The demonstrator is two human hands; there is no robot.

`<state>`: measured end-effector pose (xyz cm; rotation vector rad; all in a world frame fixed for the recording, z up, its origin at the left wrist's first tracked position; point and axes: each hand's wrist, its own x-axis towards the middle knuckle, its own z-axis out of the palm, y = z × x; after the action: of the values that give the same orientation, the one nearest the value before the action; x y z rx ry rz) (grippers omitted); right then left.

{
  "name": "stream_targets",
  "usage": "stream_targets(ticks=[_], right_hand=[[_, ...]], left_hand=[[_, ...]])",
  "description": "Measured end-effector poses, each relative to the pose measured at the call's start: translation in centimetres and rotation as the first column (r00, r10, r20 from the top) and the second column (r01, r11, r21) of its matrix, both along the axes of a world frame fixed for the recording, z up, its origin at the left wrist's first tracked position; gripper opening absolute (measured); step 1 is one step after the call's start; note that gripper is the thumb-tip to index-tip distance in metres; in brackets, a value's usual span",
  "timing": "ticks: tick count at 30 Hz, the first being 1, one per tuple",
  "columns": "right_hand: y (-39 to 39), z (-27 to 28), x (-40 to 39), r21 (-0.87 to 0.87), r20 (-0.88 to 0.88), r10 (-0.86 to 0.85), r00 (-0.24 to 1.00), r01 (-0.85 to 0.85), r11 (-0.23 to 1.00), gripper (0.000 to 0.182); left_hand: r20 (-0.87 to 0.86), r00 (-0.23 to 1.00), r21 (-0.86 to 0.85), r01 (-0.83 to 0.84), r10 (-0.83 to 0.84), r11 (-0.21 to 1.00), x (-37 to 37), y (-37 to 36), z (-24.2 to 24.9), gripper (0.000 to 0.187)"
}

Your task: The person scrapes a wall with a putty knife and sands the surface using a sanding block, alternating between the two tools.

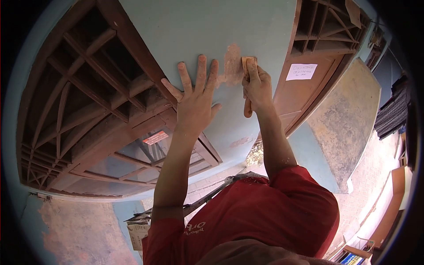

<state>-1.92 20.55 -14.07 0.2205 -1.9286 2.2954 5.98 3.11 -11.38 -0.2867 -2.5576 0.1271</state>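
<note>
Pressing left hand [195,99] spread flat on wall [198,26], right hand [257,88] gripping scraper [247,66]

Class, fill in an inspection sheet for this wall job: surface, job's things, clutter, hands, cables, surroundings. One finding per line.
Surface: pale green wall with a bare patch scraped or sanded through the paint.
Job's things: small sanding pad pressed on the wall beside the patch.
Clutter: nothing seen on the wall.
Hands: left hand spread flat on the wall; right hand grips the pad.
Cables: nothing seen.
Surroundings: brown window grille on one side, brown door with a paper notice on the other; paved ground.
</note>
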Motion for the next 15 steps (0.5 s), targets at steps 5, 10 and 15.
stream_targets(ticks=[5,10,15], right_hand=[[-2.7,-4.9,2.3,0.084,0.085,0.057,0.995,-0.064,0.994,0.052],[-2.7,0.2,2.2,0.131,-0.027,0.068,0.997,-0.064,0.989,0.051],[-3.1,-2.2,2.7,0.174,0.042,0.090,0.995,-0.096,0.980,0.050]], left_hand=[[0.011,0.999,0.069,0.050,-0.050,0.996,0.0,-0.5,0.7,0.121],[0.056,0.991,0.160,0.108,-0.119,0.981,0.3,-0.9,1.1,0.118],[0.063,0.987,0.186,0.136,-0.150,0.973,0.4,-1.0,1.4,0.117]])
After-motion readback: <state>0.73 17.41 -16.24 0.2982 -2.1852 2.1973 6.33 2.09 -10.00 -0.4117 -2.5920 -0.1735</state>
